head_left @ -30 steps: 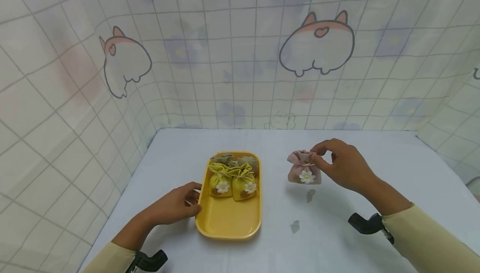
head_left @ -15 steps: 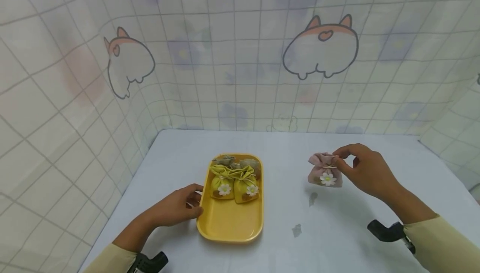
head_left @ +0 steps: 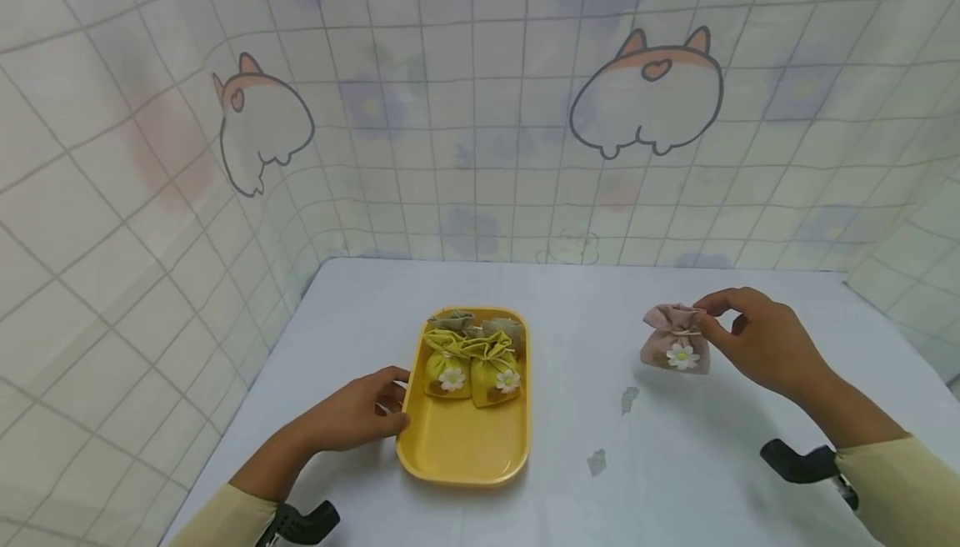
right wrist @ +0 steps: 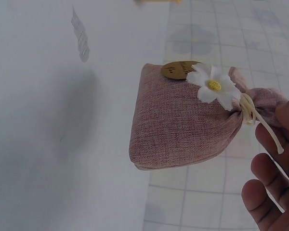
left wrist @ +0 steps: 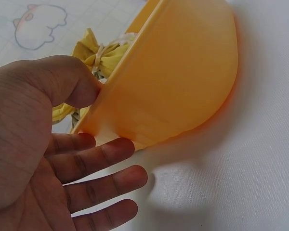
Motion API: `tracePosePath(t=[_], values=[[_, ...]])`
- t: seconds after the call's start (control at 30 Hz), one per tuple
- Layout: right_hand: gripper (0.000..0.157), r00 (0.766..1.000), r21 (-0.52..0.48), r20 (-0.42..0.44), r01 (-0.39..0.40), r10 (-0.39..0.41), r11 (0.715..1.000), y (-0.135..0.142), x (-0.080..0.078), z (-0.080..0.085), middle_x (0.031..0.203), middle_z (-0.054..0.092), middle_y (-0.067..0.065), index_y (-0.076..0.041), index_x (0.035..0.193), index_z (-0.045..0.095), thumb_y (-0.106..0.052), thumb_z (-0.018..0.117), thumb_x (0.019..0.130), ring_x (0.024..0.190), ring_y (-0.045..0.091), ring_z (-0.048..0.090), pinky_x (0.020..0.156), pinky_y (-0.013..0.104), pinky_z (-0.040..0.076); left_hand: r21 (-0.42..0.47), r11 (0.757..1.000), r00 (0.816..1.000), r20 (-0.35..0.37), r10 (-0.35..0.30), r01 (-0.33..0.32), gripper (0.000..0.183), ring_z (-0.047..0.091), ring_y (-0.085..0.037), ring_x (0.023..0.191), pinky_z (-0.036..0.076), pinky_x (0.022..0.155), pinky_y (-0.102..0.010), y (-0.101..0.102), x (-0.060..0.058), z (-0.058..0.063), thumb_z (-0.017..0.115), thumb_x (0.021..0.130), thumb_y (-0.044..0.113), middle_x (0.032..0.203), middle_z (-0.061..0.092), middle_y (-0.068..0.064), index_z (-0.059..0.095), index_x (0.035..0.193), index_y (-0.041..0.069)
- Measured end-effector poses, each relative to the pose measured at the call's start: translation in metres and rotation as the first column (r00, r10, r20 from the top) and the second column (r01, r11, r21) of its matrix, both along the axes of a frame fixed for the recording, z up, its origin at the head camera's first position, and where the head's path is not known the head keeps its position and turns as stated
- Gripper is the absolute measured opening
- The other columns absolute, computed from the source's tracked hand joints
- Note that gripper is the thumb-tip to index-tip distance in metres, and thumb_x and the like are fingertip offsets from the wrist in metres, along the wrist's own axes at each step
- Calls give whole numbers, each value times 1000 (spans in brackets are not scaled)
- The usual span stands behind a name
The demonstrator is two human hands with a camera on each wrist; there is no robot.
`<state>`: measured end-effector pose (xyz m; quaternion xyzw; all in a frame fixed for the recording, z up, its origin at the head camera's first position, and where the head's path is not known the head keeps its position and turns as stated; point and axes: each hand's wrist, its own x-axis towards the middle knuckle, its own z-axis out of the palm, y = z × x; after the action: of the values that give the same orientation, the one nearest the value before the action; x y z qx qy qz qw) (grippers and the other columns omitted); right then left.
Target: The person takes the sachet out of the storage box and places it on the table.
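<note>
My right hand (head_left: 772, 343) pinches a dusty-pink drawstring pouch (head_left: 677, 338) by its gathered neck, above the table at the right. In the right wrist view the pouch (right wrist: 183, 122) shows a white cloth flower, a small brown oval tag and a cream cord; its shadow falls on the tablecloth. At the left my left hand (head_left: 352, 414) holds the side of a yellow tray (head_left: 461, 451), thumb at the rim and fingertips against the outer wall (left wrist: 168, 72). Two yellow-green pouches (head_left: 495, 376) with white flowers lie in it, partly covering grey-green pouches (head_left: 504, 330) at its far end.
A white cloth covers the table (head_left: 555, 414). Two small grey patches (head_left: 597, 462) mark it right of the tray. A grid-patterned curtain (head_left: 495, 113) with cartoon animals hangs behind and along the sides. Black camera mounts (head_left: 798, 462) sit at both wrists.
My right hand has carried the pink pouch to the right, farther from the tray. The left hand keeps its hold on the tray, and the whole view has shifted slightly.
</note>
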<state>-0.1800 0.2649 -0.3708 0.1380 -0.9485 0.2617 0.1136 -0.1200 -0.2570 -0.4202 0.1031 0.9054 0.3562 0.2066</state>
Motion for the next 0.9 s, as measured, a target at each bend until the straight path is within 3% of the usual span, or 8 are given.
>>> tracePosePath(t=[0.9], values=[[34, 991, 66, 81, 102, -108, 993, 51, -1, -10, 111, 66, 22, -5, 117, 69, -35, 62, 102, 86, 32, 58, 50, 33, 44, -7, 1000, 1000, 3, 13, -13, 60, 65, -19, 101, 58, 84, -41, 1, 0, 2, 76, 89, 25, 116, 69, -2, 52, 142, 7]])
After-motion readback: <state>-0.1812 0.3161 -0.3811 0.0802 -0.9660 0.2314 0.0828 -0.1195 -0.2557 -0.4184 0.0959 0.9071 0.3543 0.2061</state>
